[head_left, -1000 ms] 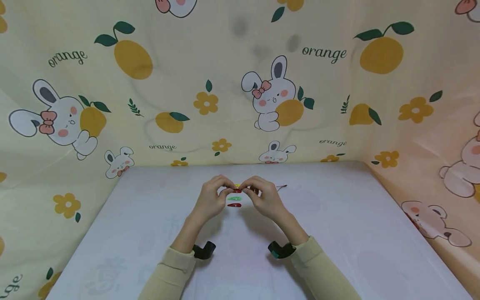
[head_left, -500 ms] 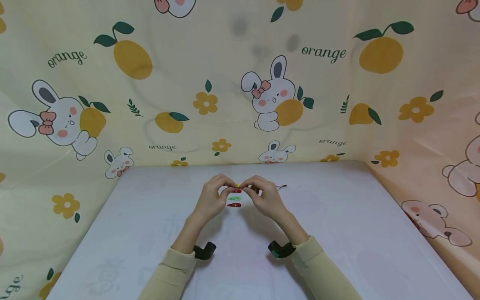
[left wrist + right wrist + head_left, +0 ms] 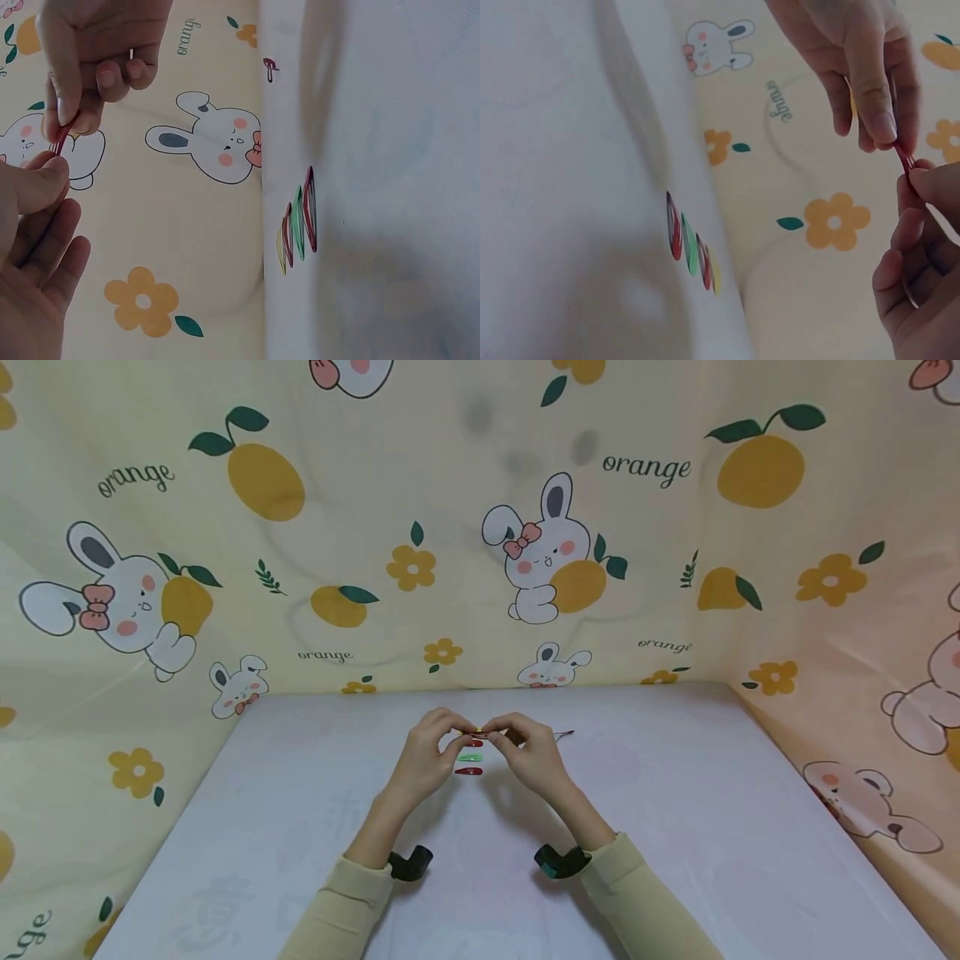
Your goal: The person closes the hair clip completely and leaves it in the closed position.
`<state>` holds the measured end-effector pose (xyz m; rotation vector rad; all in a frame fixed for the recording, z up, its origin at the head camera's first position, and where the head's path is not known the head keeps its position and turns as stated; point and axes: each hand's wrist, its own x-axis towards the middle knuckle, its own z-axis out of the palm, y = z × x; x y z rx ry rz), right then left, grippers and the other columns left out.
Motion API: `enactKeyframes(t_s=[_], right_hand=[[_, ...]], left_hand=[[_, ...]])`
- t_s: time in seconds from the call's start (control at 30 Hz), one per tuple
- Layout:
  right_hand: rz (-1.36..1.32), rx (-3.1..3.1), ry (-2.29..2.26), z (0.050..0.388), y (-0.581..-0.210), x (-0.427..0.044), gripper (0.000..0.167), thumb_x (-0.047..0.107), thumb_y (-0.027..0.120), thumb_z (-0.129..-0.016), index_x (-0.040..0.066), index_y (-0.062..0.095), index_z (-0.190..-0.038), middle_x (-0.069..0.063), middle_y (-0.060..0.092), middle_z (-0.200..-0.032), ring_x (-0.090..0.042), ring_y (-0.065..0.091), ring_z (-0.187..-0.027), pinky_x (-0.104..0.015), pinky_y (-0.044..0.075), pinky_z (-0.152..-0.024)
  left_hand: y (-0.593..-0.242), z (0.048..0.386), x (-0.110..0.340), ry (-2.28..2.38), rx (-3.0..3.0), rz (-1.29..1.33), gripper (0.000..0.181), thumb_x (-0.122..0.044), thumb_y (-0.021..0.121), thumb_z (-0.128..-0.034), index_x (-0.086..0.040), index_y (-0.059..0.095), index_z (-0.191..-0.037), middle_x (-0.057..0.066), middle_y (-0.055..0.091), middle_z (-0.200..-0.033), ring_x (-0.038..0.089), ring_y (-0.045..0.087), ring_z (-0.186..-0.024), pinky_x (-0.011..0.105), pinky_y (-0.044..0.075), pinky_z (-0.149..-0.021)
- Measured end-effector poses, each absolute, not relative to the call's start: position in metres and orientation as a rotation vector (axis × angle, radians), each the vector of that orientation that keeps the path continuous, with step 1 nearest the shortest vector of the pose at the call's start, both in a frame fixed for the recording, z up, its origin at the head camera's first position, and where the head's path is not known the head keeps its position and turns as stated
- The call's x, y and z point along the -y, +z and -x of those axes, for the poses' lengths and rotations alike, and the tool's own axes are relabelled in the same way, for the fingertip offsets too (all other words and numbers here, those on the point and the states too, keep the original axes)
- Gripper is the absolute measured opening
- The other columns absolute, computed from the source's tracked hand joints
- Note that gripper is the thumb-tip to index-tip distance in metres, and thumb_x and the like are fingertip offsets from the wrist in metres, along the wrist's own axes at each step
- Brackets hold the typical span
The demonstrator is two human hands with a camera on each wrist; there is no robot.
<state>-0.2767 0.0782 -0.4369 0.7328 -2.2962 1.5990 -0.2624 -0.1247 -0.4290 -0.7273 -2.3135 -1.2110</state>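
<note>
My left hand and right hand meet in the head view, raised above the far part of the table. Between their thumbs and fingers they pinch the two ends of a slim red hair clip. Fingertips cover much of it. Below lie several snap hair clips in a row: a red clip nearest, a green clip, another red clip, and a yellow clip at the far end, mostly hidden by the fingers in the head view.
A dark red clip-like piece with its parts spread lies beyond the right hand. A white cloth covers the table. Behind it hangs a printed curtain with rabbits and oranges.
The held red clip has come up slightly and now shows between the fingertips, as the two hands shift a little. The row of clips on the table stays put.
</note>
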Motion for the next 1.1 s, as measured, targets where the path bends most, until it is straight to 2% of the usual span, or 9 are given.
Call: enactKeyframes(t_s=[0.4,0.53,0.7,0.93,1.1], right_hand=[[-0.574,2.408,1.755,0.276,-0.434,-0.078,0.01,0.01,0.069,-0.1,0.011,0.077,-0.107,-0.004,0.074,-0.098,-0.019,0.058,-0.076,-0.025,0.044,-0.063],[-0.6,2.401,1.714,0.277,-0.434,-0.078,0.011,0.011,0.07,-0.1,0.012,0.077,-0.109,-0.003,0.074,-0.101,-0.019,0.063,-0.079,-0.027,0.05,-0.067],[-0.677,2.377,1.621,0.279,-0.437,-0.078,0.015,0.008,0.075,-0.096,0.011,0.077,-0.111,-0.004,0.073,-0.104,-0.02,0.065,-0.082,-0.03,0.054,-0.074],[-0.746,2.376,1.492,0.283,-0.442,-0.078,0.02,0.004,0.078,-0.093,0.01,0.077,-0.112,-0.003,0.071,-0.103,-0.017,0.062,-0.084,-0.027,0.054,-0.072],[-0.758,2.417,1.42,0.283,-0.446,-0.078,0.018,0.005,0.077,-0.094,0.009,0.076,-0.112,-0.003,0.071,-0.104,-0.016,0.062,-0.084,-0.028,0.054,-0.072]], left_hand=[[-0.431,0.263,0.124,-1.215,2.285,0.711,0.016,0.005,0.076,-0.0903,-0.005,0.077,-0.103,0.004,0.07,-0.101,0.021,0.066,-0.1,0.044,0.058,-0.087],[-0.432,0.263,0.124,-1.202,2.262,0.695,0.019,0.01,0.076,-0.0883,-0.004,0.078,-0.102,0.005,0.07,-0.1,0.022,0.067,-0.098,0.042,0.058,-0.084],[-0.433,0.263,0.124,-1.185,2.254,0.673,0.017,0.008,0.076,-0.0891,-0.004,0.078,-0.102,0.005,0.07,-0.1,0.023,0.067,-0.098,0.042,0.057,-0.086],[-0.437,0.265,0.123,-1.215,2.285,0.628,0.015,0.006,0.077,-0.0891,-0.003,0.077,-0.101,0.007,0.07,-0.099,0.026,0.067,-0.098,0.049,0.057,-0.086],[-0.44,0.265,0.124,-1.213,2.349,0.583,0.011,0.001,0.078,-0.0902,-0.004,0.077,-0.1,0.006,0.07,-0.099,0.026,0.067,-0.098,0.048,0.057,-0.087]])
